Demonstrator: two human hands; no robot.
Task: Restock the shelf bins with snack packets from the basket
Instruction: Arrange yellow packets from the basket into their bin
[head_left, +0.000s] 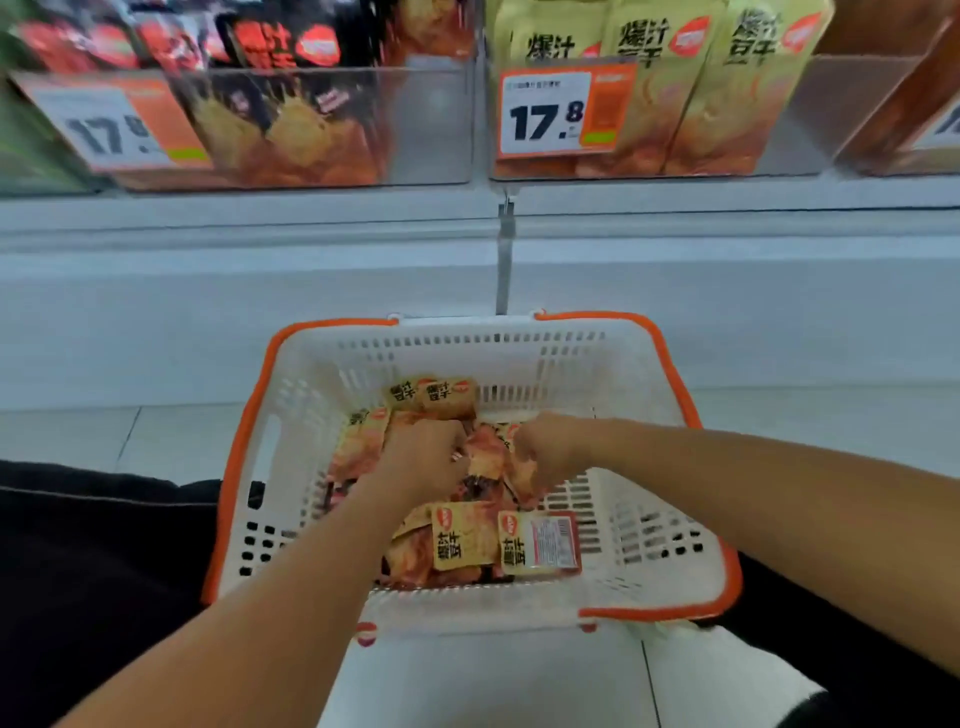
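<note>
On the far left, top shelf, a clear shelf bin (291, 124) holds dark red-and-black snack bags, with a blurred 17.8 price tag (111, 127) on its front. Below it runs the white shelf edge (249, 228). Lower left, dark trousers (93, 571) cover the person's knee beside the basket.

Centre floor: a white basket (670, 566) with an orange rim sits on pale tiles, just in front of the shelf base. Inside lies a heap of small yellow-orange snack packets (462, 538), some face up, one showing its back label near the right. More packets lean against the far wall of the basket.

Both arms reach down into the basket. The left hand (423, 460) is buried in the middle of the pile, fingers curled down among packets; it seems to grip some, but which ones cannot be told. The right hand (548, 449) is just beside it, knuckles up, fingers curled around packets at the pile's right side. The hands are near each other, not touching.

Upper right of centre, a second clear bin (779, 130) holds upright yellow bags (670, 52), with a sharp 17.8 tag (553, 111) on the front. Far right, a third bin (904, 119) with brown bags is cut off at the frame edge. Bottom right, a white shoe or sock (727, 675).
</note>
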